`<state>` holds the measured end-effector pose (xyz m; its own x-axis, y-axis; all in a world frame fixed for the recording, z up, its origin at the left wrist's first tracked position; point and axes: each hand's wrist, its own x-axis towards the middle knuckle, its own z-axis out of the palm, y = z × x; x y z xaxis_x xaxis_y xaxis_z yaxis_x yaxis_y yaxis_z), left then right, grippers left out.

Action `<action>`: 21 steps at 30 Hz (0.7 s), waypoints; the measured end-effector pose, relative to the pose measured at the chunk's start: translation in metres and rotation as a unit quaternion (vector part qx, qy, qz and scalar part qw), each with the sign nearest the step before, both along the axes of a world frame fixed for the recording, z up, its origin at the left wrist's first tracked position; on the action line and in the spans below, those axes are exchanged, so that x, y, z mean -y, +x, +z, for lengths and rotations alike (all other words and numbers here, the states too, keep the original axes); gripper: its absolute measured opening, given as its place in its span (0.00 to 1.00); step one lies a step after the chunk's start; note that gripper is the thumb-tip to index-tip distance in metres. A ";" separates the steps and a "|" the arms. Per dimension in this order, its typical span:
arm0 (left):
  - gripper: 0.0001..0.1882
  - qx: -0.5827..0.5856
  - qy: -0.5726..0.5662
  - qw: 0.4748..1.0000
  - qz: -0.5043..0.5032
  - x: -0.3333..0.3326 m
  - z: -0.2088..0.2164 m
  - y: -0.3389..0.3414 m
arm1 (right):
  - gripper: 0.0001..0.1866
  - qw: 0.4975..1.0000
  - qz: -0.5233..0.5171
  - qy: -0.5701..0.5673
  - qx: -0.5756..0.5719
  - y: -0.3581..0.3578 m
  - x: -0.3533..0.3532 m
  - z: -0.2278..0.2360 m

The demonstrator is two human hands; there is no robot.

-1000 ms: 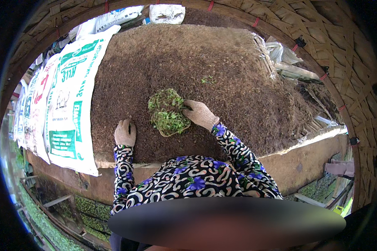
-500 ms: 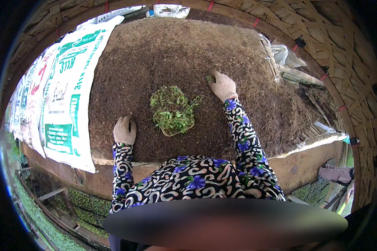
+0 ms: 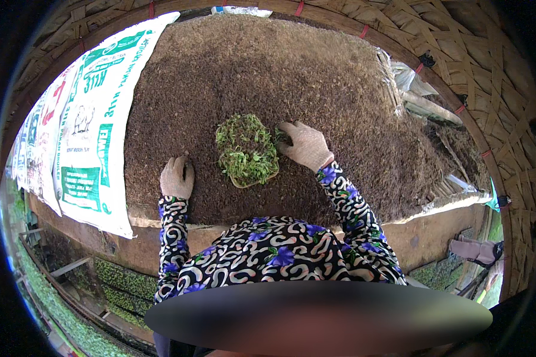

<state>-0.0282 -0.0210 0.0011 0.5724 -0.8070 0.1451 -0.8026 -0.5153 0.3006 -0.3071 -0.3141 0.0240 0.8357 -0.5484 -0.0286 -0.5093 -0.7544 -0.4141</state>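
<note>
The gloved right hand (image 3: 305, 144) angles inward, fingers bent at the right edge of the seedlings (image 3: 253, 165); whether they pinch any, I cannot tell. The left hand (image 3: 177, 178) rests on the soil (image 3: 327, 77), fingers half curled, thumb apart. Between the hands, the seedlings lie heaped in a pale-rimmed tray (image 3: 239, 185).

gloved right hand (image 3: 304, 144) beside green seedlings (image 3: 248, 152), left hand (image 3: 177, 177) on dark soil (image 3: 208, 71)

Soil bed (image 3: 208, 71): one. Gloved hands over it: two, the left hand (image 3: 177, 178) toward the near left corner, the right hand (image 3: 305, 144) nearer mid-surface. Heaps of green plants (image 3: 250, 162): one, between the hands. Printed white sacks (image 3: 104, 143), left edge: at least two, overlapping; exact count unclear.
</note>
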 end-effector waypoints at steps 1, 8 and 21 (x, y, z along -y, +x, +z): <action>0.17 0.001 0.008 1.000 0.005 0.000 0.000 0.000 | 0.24 1.000 0.012 -0.021 0.005 0.003 -0.003 -0.002; 0.17 0.003 -0.006 1.000 0.000 -0.001 -0.001 0.000 | 0.15 0.972 -0.194 0.071 0.115 0.010 0.038 -0.012; 0.16 -0.009 -0.012 1.000 -0.008 0.000 -0.003 0.002 | 0.18 0.996 -0.068 0.000 0.065 0.034 0.037 -0.019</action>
